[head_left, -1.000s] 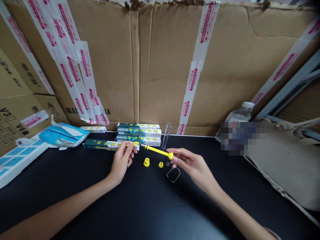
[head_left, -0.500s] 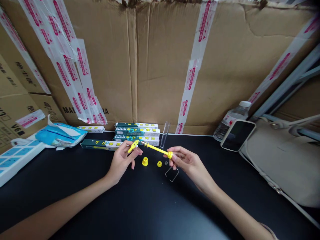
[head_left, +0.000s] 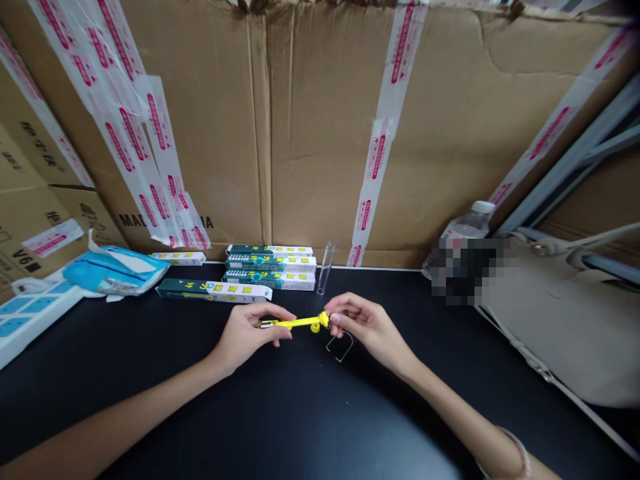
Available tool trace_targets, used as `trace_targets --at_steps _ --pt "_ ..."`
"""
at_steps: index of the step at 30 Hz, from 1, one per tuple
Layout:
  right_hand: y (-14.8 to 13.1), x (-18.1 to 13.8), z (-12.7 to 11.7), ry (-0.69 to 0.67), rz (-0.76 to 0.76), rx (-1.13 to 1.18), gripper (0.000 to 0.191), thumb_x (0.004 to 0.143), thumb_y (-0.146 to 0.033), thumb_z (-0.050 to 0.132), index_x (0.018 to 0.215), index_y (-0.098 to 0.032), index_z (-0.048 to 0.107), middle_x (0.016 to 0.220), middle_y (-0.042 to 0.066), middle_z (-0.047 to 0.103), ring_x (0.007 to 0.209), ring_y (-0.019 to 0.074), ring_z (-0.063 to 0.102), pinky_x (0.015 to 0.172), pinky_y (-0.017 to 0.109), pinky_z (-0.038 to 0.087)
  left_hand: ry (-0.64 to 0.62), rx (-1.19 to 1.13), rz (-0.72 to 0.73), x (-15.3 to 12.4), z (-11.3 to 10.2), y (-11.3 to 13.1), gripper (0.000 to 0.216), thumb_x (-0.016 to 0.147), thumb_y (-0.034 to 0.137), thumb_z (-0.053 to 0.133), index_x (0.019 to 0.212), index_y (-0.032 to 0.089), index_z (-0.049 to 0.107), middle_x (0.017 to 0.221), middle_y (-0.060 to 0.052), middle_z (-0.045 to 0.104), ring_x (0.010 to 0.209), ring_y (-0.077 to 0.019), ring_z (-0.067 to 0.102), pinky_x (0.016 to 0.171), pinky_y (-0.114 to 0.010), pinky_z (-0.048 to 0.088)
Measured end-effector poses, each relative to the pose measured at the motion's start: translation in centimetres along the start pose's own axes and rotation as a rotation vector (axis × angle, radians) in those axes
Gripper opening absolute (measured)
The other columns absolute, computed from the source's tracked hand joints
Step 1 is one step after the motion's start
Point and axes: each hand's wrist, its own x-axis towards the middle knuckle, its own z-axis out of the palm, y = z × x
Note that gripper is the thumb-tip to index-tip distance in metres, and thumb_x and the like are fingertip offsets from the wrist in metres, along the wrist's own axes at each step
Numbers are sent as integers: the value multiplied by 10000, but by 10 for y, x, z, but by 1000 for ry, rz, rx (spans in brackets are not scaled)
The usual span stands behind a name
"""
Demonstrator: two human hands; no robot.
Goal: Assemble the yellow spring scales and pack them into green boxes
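Note:
Both my hands hold one slim yellow rod (head_left: 295,323) level above the black table (head_left: 280,407). My left hand (head_left: 247,333) pinches its left end, where a metal tip shows. My right hand (head_left: 357,323) pinches the right end at a small yellow cap (head_left: 316,327). A bent wire clip (head_left: 339,347) lies on the table just under my right hand. Whether the small loose yellow parts still lie below the rod, I cannot tell.
A clear plastic tube (head_left: 324,269) leans by a stack of green and white boxes (head_left: 270,267) at the back. Taped cardboard walls (head_left: 320,127) close the rear. A blue packet (head_left: 113,270) lies left; a water bottle (head_left: 467,227) and a beige bag (head_left: 565,327) sit right.
The rod has dropped from a slant to level and sits nearer to me. My hands have drawn closer together, and my left hand now grips the rod's left end.

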Motion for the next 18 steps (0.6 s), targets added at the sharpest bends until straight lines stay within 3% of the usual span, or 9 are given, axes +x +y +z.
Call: trace_targets --at_steps 2,6,8,10,11,15,18 --pt "-3 0 0 -9 -8 4 245 848 -391 713 950 -176 654 750 5 670 620 127 627 608 275 543 6 30 -1 -2 1 2 246 638 261 861 855 164 796 849 -86 775 596 -169 678 516 -254 563" --pt "-11 -7 13 -73 -22 -4 233 887 -389 668 1003 -189 642 802 22 704 630 136 656 608 282 567 73 80 38 -4 2 3 144 725 276 796 823 170 803 744 -55 747 497 -108 573 462 -218 489" --pt "-14 -10 16 -72 -111 -171 218 932 -375 610 1070 -207 628 882 41 740 689 155 693 636 287 587 108 87 61 -3 1 3 133 734 286 782 799 171 796 693 -35 718 464 -89 522 444 -211 452" --pt "-17 -9 9 82 -291 -545 185 970 -346 550 1088 -229 632 947 43 752 785 169 717 709 286 593 147 92 73 -2 0 1 138 732 291 777 795 169 785 637 -11 681 443 -79 487 440 -211 429" --pt "-17 -7 1 251 -397 -823 169 980 -341 528 1049 -245 650 944 31 750 816 170 716 748 282 586 168 94 74 -1 -1 0 143 731 293 776 798 167 778 615 -1 664 433 -75 474 438 -210 419" --pt "-13 4 -55 691 -438 -1066 234 985 -278 457 1125 -169 610 1102 165 684 1064 303 621 974 500 441 216 106 69 1 -1 -3 168 718 305 778 806 163 763 601 7 650 411 -69 454 417 -206 390" --pt "-6 11 -100 866 -395 -1250 371 927 -225 505 1280 -113 505 1348 255 514 1282 389 454 1032 592 322 216 117 70 1 -1 -3 168 718 308 779 808 167 764 627 -1 665 413 -69 453 415 -204 386"
